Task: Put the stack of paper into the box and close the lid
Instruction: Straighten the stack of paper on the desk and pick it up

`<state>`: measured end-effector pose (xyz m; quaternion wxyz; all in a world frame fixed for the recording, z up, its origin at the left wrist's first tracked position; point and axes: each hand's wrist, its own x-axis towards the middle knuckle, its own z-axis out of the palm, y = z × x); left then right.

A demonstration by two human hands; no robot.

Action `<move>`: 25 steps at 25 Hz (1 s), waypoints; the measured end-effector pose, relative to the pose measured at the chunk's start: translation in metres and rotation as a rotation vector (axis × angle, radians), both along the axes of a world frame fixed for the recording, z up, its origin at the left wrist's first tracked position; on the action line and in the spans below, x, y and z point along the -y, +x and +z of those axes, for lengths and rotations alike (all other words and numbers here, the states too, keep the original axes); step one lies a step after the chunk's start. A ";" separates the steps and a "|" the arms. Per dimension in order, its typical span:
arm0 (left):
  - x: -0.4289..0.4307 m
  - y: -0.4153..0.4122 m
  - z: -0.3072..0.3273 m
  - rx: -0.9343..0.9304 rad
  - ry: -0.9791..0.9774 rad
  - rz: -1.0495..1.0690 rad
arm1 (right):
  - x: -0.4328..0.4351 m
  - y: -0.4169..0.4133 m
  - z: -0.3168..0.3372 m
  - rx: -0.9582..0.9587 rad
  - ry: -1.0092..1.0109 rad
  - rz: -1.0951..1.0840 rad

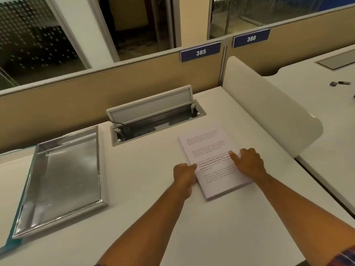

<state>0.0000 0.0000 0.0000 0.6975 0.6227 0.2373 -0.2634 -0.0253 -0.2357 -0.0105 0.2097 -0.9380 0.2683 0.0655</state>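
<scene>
Paper stack flat on the counter, printed side up, well right of the box. Left hand pressed against the stack's left long edge, thumb tip on the top sheet, remaining fingers hidden on the far side, so grip not readable. Right hand lying on top near the right edge, fingers loosely spread and flat, clamped on nothing. Probably squaring and gathering before a lift. Best done by sliding fingertips under both long edges, pinching with thumbs on top, keeping sheets aligned and level. Shiny metal box lying open, apparently empty, a teal part showing beneath its left side, possibly the lid. Open cable hatch between stack and box: carry over it, not drag across.
</scene>
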 end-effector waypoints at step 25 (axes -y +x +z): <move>0.035 0.022 0.018 0.001 0.061 0.050 | 0.011 0.006 -0.017 -0.057 -0.092 0.054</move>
